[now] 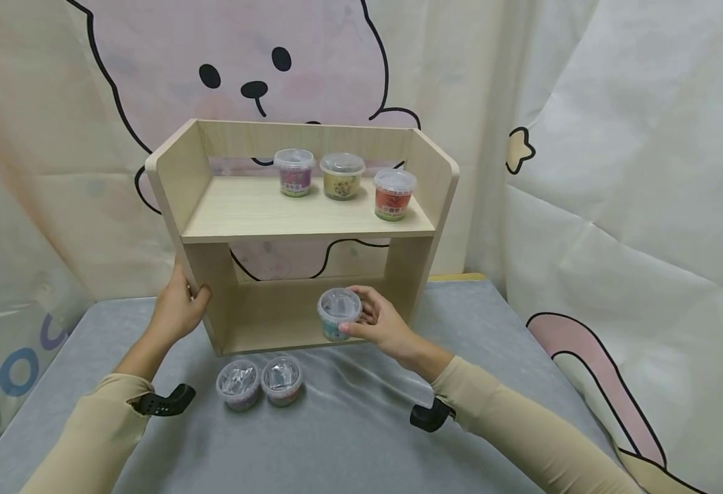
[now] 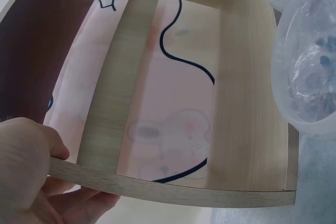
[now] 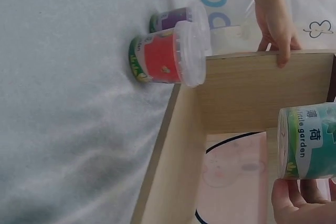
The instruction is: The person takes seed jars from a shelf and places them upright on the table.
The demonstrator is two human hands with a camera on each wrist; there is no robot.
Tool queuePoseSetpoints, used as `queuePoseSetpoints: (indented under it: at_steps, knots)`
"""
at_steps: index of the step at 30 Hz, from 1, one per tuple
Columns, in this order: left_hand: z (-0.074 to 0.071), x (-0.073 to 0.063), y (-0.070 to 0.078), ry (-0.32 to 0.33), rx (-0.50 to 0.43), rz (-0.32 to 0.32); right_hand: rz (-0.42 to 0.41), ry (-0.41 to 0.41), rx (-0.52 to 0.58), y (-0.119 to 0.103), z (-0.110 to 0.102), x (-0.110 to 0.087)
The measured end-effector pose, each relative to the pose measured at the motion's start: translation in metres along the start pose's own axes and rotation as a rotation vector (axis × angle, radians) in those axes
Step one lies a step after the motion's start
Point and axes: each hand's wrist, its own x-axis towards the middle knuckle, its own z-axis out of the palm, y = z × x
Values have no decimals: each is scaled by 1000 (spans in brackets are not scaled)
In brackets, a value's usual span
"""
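Note:
My right hand holds a small teal-labelled plastic tub with a clear lid, in front of the lower compartment of a light wooden shelf. In the right wrist view, fingers lie around the teal tub, whose label reads "little garden". On the shelf's left side panel my left hand keeps its grip, thumb on the near face and fingers behind, as the left wrist view shows at the panel edge. Purple, yellow and red tubs stand on the upper board.
Two more lidded tubs, one purple and one red, stand side by side on the grey cloth before the shelf's left half. A printed curtain hangs behind the shelf, and another sheet at the right.

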Motion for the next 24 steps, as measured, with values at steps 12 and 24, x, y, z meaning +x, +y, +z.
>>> queuePoseSetpoints:
  at_steps: [12, 24]
  knots:
    - [0, -1, 0, 3, -2, 7, -12, -17, -51, 27, 7, -4]
    - [0, 0, 0, -2, -11, 30, 8, -16, 1, 43, 13, -5]
